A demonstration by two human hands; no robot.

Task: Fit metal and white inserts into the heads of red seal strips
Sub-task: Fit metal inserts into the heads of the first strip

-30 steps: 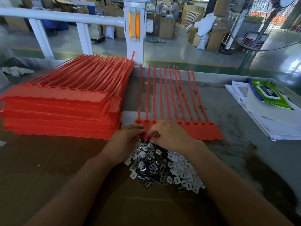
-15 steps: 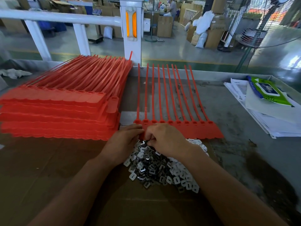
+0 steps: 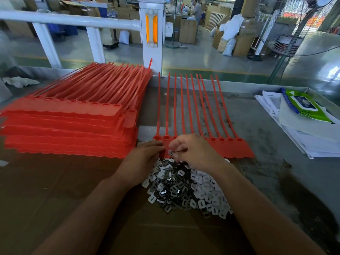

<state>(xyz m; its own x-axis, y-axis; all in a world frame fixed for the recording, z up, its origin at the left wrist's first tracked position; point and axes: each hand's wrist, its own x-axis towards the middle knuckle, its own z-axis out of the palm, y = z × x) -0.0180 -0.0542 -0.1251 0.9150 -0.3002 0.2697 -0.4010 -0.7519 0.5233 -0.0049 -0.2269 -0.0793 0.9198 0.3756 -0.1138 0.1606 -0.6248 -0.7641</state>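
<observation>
A joined row of red seal strips lies flat on the table, heads toward me and tails pointing away. A heap of metal and white inserts sits just in front of the heads. My right hand pinches a small metal insert over the heads at the row's left end. My left hand rests beside it, fingertips touching the leftmost heads. The heads under both hands are hidden.
A tall stack of red seal strips fills the left side. Papers with a green wipes pack lie at the right. A white railing and the table's far edge stand behind. Brown cardboard covers the near table.
My right hand has lifted slightly from the heap, and a metal insert now shows between its fingertips. My left hand has hardly moved.
</observation>
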